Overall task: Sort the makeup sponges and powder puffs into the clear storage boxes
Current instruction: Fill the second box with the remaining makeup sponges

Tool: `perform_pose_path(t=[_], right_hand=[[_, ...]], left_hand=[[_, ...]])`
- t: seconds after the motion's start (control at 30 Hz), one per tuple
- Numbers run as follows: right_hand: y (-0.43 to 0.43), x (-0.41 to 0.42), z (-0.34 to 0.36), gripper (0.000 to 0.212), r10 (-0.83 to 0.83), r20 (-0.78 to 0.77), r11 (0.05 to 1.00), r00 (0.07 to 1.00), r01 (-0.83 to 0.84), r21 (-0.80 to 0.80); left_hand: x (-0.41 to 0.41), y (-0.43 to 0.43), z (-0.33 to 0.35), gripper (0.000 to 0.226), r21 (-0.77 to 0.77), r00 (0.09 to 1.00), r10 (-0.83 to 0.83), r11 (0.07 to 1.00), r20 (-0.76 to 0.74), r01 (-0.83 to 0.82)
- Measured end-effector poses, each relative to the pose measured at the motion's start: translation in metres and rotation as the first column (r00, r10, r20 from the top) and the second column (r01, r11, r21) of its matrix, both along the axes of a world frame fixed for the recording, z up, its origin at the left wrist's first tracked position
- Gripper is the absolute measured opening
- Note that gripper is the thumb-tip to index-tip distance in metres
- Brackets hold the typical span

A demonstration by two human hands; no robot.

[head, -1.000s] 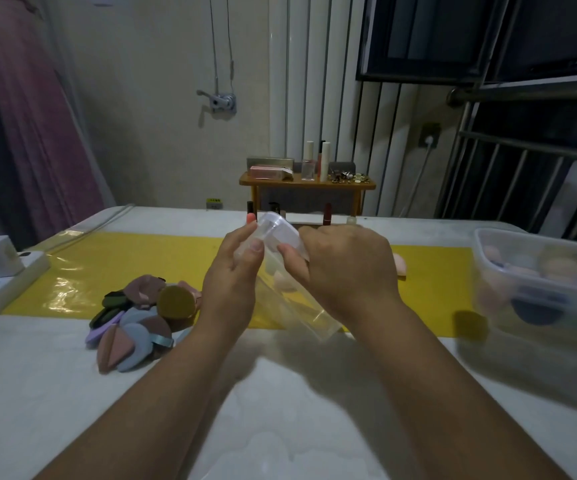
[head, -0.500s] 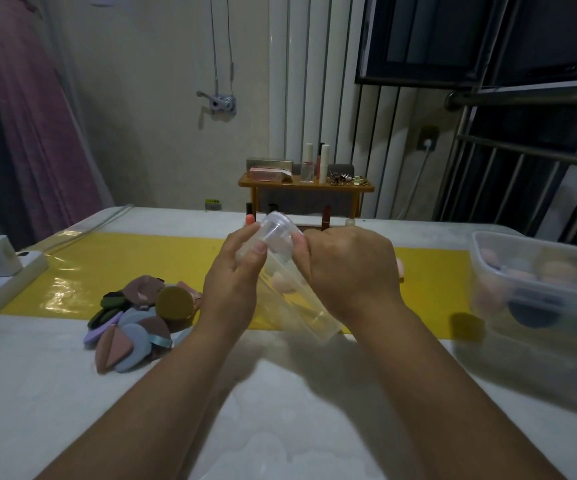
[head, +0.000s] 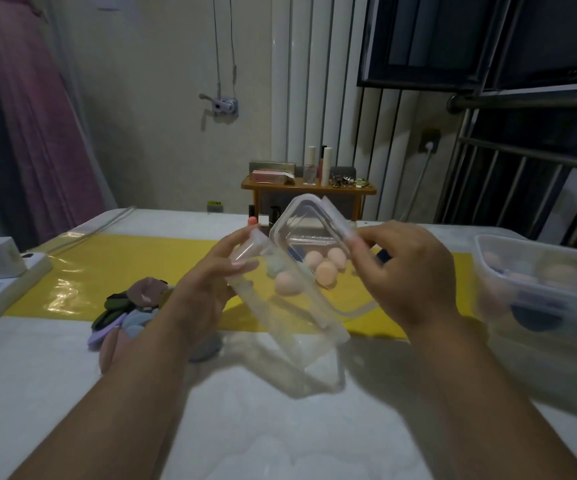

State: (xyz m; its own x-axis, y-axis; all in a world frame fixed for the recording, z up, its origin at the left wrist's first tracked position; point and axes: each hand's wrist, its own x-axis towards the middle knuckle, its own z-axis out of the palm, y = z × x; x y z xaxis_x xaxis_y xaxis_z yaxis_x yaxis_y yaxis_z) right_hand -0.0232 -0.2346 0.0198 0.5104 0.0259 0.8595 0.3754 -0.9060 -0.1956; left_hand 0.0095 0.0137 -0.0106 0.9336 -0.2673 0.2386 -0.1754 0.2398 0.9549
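the left hand (head: 207, 292) grips the tilted clear box (head: 290, 327); the right hand (head: 408, 278) pinches its raised lid (head: 309, 220) over peach sponges (head: 326, 273) inside.

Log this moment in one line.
left hand: grips tilted clear box | right hand: pinches lid, angled open | peach sponges: seen through box | powder puffs: piled on table

Puff pile (head: 131, 306) on counter's (head: 280, 427) left, at mat's (head: 82, 271) near edge. Box (head: 290, 313) above mid-counter, lid (head: 309, 220) up at far end. Tub (head: 488, 296) w/ sponges (head: 557, 273) at right edge; shelf (head: 308, 188) beyond far edge.
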Motion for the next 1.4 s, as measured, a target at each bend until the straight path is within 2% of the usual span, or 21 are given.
perform_pose_path(t=[0.1, 0.2, 0.3, 0.37, 0.43, 0.53, 0.63, 0.77, 0.93, 1.13, 1.27, 1.4], right_hand=[[-0.002, 0.008, -0.006, 0.029, -0.030, 0.082, 0.999, 0.996, 0.027, 0.035], [0.004, 0.010, -0.008, 0.032, -0.022, 0.137, 1.000, 0.990, 0.020, 0.015], [0.008, 0.012, -0.009, 0.031, -0.005, 0.132, 0.999, 0.991, -0.002, 0.052], [0.010, 0.014, -0.011, 0.024, 0.011, 0.115, 0.994, 0.993, -0.024, 0.109], [0.011, 0.014, -0.013, 0.018, 0.030, 0.103, 0.976, 0.994, -0.051, 0.209], [0.011, 0.015, -0.014, 0.021, 0.041, 0.083, 0.923, 0.996, -0.069, 0.379], [0.009, 0.018, -0.015, 0.022, 0.053, 0.067, 0.890, 0.996, -0.078, 0.449], [0.011, 0.018, -0.019, 0.022, 0.104, 0.050, 0.858, 0.993, -0.115, 0.500], [0.015, 0.023, -0.025, 0.009, 0.185, -0.039, 0.780, 0.982, -0.122, 0.614], [0.014, 0.022, -0.029, 0.028, 0.191, -0.076, 0.764, 0.979, -0.100, 0.638], [0.013, 0.016, -0.026, 0.040, 0.117, -0.054, 0.798, 0.992, -0.061, 0.600], [0.019, 0.009, -0.020, 0.030, 0.294, -0.042, 0.760, 0.955, -0.207, 0.616]], left_hand=[[0.005, 0.011, 0.001, 0.057, -0.081, 0.998, -0.053, 0.995, -0.041, 0.050], [0.006, 0.017, 0.004, 0.053, -0.085, 0.996, -0.052, 0.995, -0.067, 0.047], [0.009, 0.019, 0.005, 0.034, -0.094, 0.993, -0.015, 0.996, -0.117, 0.003], [0.011, 0.022, 0.003, 0.031, -0.111, 0.989, -0.022, 0.994, -0.146, 0.006], [0.012, 0.023, 0.001, 0.038, -0.096, 0.987, -0.040, 0.995, -0.154, 0.026], [0.012, 0.024, -0.004, 0.065, 0.026, 0.992, -0.060, 0.998, -0.108, 0.063], [0.011, 0.023, -0.007, 0.070, 0.113, 0.996, -0.037, 0.993, -0.084, 0.046], [0.012, 0.020, -0.008, 0.072, 0.064, 0.989, -0.029, 0.997, -0.143, 0.039], [0.014, 0.018, -0.011, 0.073, -0.013, 0.977, -0.031, 1.000, -0.210, 0.028], [0.016, 0.012, -0.013, 0.077, -0.013, 0.981, 0.078, 0.997, -0.177, -0.081], [0.011, 0.000, -0.012, 0.077, -0.021, 0.981, 0.142, 0.989, -0.132, -0.146], [0.004, -0.006, -0.015, 0.077, 0.014, 0.987, 0.124, 0.992, -0.098, -0.123]])
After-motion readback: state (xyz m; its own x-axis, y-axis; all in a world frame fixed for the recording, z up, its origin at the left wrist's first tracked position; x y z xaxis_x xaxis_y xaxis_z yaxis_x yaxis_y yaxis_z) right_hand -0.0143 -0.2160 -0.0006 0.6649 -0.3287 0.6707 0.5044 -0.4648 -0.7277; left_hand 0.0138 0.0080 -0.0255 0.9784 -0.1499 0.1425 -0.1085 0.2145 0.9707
